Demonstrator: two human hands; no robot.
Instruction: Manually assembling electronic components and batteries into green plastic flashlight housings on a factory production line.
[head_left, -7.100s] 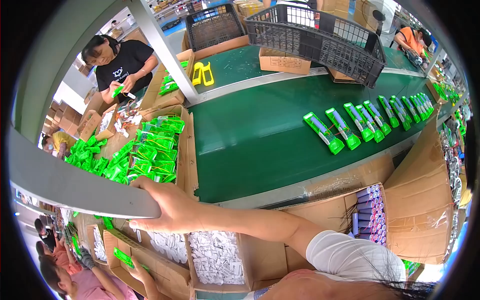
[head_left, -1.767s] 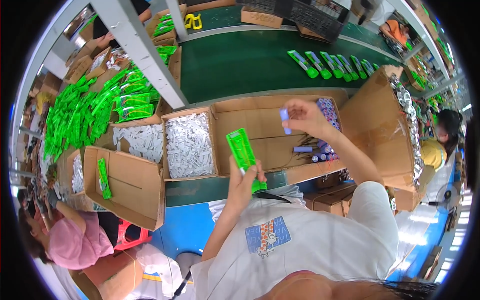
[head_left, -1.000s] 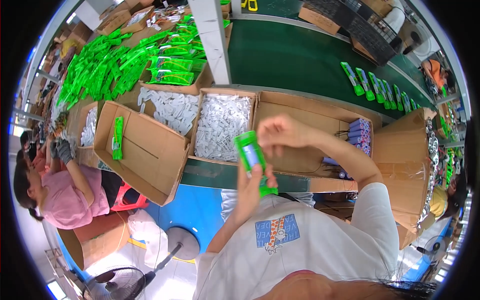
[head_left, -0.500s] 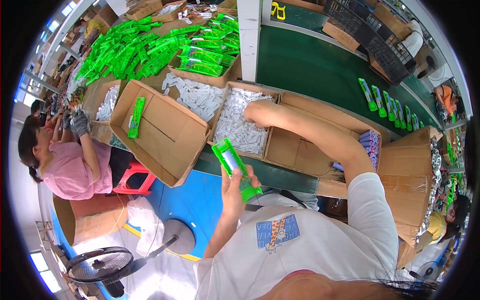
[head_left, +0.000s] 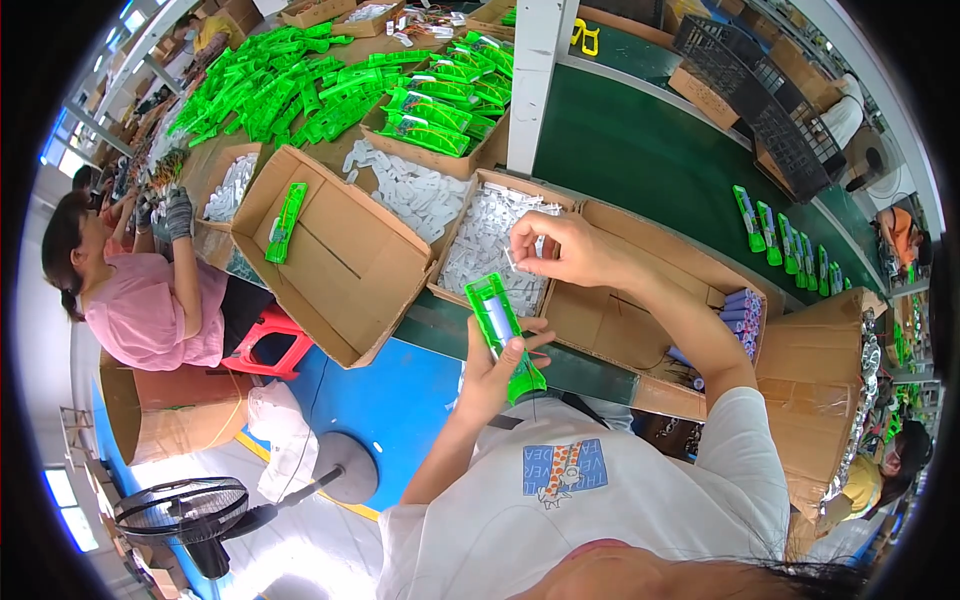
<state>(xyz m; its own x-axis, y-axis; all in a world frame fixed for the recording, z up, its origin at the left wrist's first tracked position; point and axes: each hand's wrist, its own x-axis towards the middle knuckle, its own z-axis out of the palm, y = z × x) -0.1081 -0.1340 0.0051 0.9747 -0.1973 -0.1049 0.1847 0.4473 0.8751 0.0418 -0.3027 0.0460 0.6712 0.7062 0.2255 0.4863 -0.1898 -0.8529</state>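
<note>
Left hand (head_left: 492,370) grips a green pack (head_left: 503,333); right hand (head_left: 562,250) pinches a small white piece (head_left: 512,262) above its box (head_left: 490,240) — likely mid-assembly, insertion needing careful alignment.

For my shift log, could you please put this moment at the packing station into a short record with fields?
Left hand: left hand holds a green blister pack upright, a pale purple cylinder inside it.
Right hand: right hand pinches a small white piece over the box of white pieces.
Nearby: open cardboard box with one green pack on its flap; purple cylinders in the box to the right.
Background: green conveyor belt with a row of green packs; a seated person in pink to the left.
</note>
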